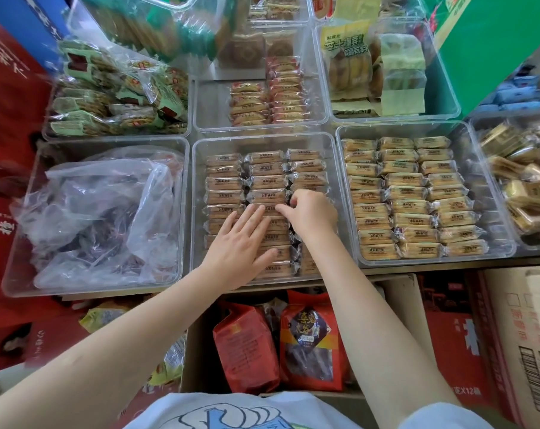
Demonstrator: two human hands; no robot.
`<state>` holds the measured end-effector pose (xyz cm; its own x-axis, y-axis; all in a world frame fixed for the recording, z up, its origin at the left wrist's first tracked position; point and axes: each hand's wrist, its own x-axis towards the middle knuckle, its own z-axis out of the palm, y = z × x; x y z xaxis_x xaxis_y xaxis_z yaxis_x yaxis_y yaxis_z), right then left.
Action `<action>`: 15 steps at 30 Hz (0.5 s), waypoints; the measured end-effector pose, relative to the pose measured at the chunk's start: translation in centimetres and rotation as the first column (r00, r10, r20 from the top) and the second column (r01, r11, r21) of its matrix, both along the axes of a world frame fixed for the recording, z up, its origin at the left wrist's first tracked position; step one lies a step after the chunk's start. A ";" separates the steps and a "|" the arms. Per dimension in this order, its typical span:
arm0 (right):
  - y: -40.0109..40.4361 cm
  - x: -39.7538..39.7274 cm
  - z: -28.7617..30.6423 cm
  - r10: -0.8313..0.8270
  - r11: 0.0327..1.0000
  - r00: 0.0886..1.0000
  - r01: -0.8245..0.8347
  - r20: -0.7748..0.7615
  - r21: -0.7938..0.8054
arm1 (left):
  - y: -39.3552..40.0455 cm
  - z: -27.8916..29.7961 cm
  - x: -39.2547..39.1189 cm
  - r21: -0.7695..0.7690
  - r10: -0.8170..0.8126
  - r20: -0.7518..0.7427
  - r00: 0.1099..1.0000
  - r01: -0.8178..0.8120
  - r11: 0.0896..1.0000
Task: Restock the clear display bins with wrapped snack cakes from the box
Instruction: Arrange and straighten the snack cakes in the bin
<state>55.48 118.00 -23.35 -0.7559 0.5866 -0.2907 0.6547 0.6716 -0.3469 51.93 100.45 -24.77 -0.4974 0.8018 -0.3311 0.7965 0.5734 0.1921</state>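
A clear display bin [197, 193] in the middle holds three rows of wrapped brown snack cakes [224, 184]. My left hand [242, 246] lies flat with straight fingers on the cakes of the middle row. My right hand [312, 212] has curled fingers and pinches a cake wrapper at the seam between the middle and right rows. A cardboard box [398, 301] below the bin holds red snack bags [247, 345]. My arms hide the near cakes.
A full bin of lighter wrapped cakes [417, 196] stands to the right. Left is a bin with a crumpled clear plastic bag [108, 212]. Further bins of green-wrapped [117, 91] and red-wrapped snacks [268, 100] sit behind. Red and brown cartons [510, 335] stand at lower right.
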 end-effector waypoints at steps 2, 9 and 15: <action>0.0 -0.5 -0.4 0.039 0.996 0.996 -0.046 0.086 0.082 | 0.3 -0.1 -0.5 -0.022 0.003 0.003 1.000 -0.003 1.000; 1.4 -1.4 -1.5 -0.052 0.968 0.998 0.056 0.023 -0.245 | 0.3 -0.4 -0.7 -0.027 -0.014 -0.024 1.000 0.013 1.000; 1.9 -1.4 -1.6 -0.065 0.933 0.996 0.038 -0.064 -0.359 | -0.1 -0.2 -0.5 0.006 -0.006 -0.072 0.997 0.006 1.000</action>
<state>54.07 119.91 -24.94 -0.7547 0.4929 -0.4330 0.6485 0.4605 -0.6061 51.47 100.35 -24.93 -0.5150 0.8069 -0.2893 0.8119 0.5674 0.1374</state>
